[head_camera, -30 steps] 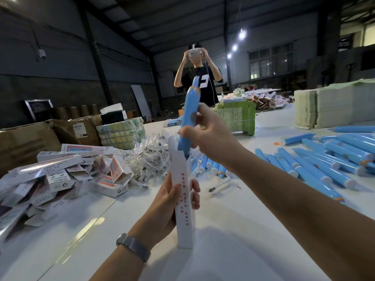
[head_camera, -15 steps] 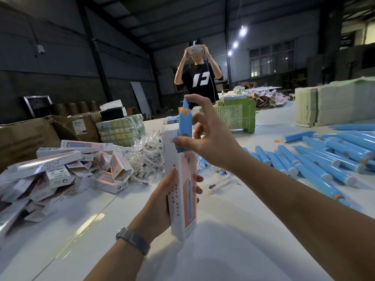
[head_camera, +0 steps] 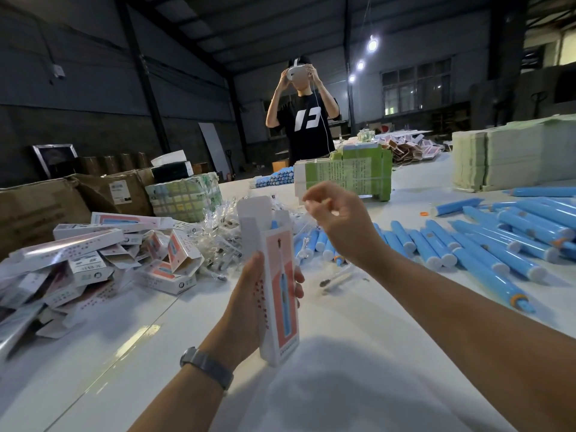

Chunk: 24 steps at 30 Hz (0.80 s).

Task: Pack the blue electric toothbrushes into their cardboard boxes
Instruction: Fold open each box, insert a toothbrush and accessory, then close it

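Observation:
My left hand (head_camera: 246,310) grips a tall white and salmon cardboard box (head_camera: 279,294), held upright above the white table (head_camera: 343,385) with its top flap open. A blue electric toothbrush (head_camera: 274,225) sits inside; only its tip shows at the box mouth. My right hand (head_camera: 336,219) hovers just up and right of the box mouth, fingers loosely curled and holding nothing. Many loose blue toothbrushes (head_camera: 486,263) lie in rows on the table to the right.
A heap of flat and folded boxes (head_camera: 93,257) lies at left, with clear bags of small parts (head_camera: 218,238) behind the held box. A green bundle (head_camera: 346,176), pale stacked sheets (head_camera: 514,157) and a brown carton (head_camera: 37,210) stand farther back. A person (head_camera: 307,120) stands across the table.
My right hand pushed the blue toothbrush down into the box and let go of it; it now hovers to the right of the mouth. The left hand kept holding the box.

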Tool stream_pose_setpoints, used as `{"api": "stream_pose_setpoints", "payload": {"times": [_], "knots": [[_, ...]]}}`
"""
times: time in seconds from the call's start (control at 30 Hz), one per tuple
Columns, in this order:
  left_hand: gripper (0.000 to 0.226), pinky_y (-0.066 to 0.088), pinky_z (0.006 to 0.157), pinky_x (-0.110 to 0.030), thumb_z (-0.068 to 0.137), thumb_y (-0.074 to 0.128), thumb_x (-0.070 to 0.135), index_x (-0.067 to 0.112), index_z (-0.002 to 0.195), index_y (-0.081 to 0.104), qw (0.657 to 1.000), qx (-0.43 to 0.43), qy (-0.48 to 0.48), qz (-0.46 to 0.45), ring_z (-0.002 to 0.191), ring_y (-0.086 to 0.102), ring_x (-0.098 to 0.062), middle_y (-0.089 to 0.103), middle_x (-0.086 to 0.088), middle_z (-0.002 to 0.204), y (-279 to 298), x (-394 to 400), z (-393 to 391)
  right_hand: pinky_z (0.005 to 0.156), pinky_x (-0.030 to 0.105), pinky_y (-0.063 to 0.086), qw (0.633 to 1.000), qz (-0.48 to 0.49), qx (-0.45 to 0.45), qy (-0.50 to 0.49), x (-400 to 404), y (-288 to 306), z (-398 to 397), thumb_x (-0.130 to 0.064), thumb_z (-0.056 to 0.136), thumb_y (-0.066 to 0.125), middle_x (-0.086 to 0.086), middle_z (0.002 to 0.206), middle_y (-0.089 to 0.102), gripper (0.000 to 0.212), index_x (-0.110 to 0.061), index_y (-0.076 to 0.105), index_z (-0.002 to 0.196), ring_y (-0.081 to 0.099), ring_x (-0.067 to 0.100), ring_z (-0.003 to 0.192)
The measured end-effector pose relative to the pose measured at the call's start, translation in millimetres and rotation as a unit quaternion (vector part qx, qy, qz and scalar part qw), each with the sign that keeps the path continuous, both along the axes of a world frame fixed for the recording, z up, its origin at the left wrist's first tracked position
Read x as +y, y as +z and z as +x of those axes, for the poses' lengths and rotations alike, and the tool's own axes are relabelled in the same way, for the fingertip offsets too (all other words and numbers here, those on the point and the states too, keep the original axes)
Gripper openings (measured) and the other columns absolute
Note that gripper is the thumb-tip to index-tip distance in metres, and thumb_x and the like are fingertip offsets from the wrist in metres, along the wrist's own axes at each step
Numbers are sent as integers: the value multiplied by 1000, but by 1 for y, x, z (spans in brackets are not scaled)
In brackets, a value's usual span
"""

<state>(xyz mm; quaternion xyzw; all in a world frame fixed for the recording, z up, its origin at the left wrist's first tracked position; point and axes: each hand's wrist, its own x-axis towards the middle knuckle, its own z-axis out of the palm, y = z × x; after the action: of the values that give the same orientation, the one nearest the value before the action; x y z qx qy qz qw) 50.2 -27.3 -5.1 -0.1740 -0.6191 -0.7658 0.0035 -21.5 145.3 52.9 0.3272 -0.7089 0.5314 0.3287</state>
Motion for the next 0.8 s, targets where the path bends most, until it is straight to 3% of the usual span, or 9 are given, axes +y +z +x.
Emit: {"api": "stream_pose_setpoints", "payload": {"times": [0.07, 0.17, 0.27, 0.37, 0.43, 0.5, 0.63, 0.7, 0.8], "knots": [[90, 55, 69, -36, 58, 73, 75, 15, 122, 58, 1000, 11, 4, -12, 69, 63, -21, 66, -12, 85, -1, 1, 0, 68, 28, 46, 979, 180, -72, -58, 11, -17, -13, -7, 90, 59, -10, 86, 59, 23, -22, 66, 105, 53, 7, 68], [106, 56, 69, -34, 45, 77, 83, 15, 124, 56, 999, 26, 1, -21, 69, 63, -19, 67, -9, 82, -1, 2, 0, 88, 30, 47, 837, 504, -199, -71, 18, -45, -24, -21, 90, 65, -9, 110, 61, 34, -27, 63, 124, 56, 10, 97], [105, 56, 71, -33, 45, 77, 83, 17, 123, 56, 999, 24, -11, -22, 70, 64, -18, 67, -8, 83, -2, 0, 0, 86, 30, 51, 826, 518, -201, -98, 20, -53, -26, -22, 90, 64, -8, 110, 67, 29, -32, 66, 118, 58, 11, 93], [95, 56, 75, -35, 52, 80, 77, 18, 122, 59, 999, 21, -43, -14, 74, 63, -19, 67, -8, 87, -3, -3, -1, 83, 39, 55, 882, 426, -144, -140, 19, -44, -27, -18, 95, 58, -4, 102, 69, 34, -34, 59, 125, 63, 17, 92], [86, 56, 76, -35, 55, 81, 74, 19, 118, 63, 998, 18, -61, -7, 75, 63, -18, 67, -8, 89, -3, -5, -2, 74, 39, 57, 952, 265, -114, -105, 16, -27, -20, -14, 97, 57, 4, 93, 67, 38, -28, 54, 132, 64, 23, 81], [87, 55, 76, -34, 55, 82, 74, 16, 117, 61, 998, 11, -58, -8, 75, 63, -18, 68, -7, 89, -4, -6, -2, 58, 27, 54, 990, 90, -102, -20, 9, -1, -3, -4, 95, 57, 9, 90, 61, 37, -22, 55, 127, 62, 23, 72], [97, 54, 76, -34, 53, 80, 77, 15, 123, 53, 999, 5, -49, -11, 75, 63, -17, 67, -6, 88, -4, -7, -2, 52, 20, 51, 979, -145, -69, 127, -8, 43, 40, 5, 90, 59, 2, 89, 65, 27, -19, 60, 103, 67, 10, 68], [94, 55, 76, -35, 55, 79, 78, 17, 123, 54, 999, 7, -47, -10, 75, 63, -17, 67, -6, 88, -5, -7, -3, 52, 21, 51, 966, -196, -42, 165, -15, 55, 56, 4, 88, 63, -6, 81, 67, 23, -16, 61, 100, 67, 7, 67], [87, 56, 78, -36, 56, 77, 79, 21, 119, 60, 999, 7, -50, -11, 75, 64, -18, 68, -6, 89, -5, -8, -2, 53, 21, 51, 964, -205, -13, 170, -21, 60, 69, 3, 86, 67, 3, 83, 66, 23, -15, 61, 98, 67, 8, 68]]}}
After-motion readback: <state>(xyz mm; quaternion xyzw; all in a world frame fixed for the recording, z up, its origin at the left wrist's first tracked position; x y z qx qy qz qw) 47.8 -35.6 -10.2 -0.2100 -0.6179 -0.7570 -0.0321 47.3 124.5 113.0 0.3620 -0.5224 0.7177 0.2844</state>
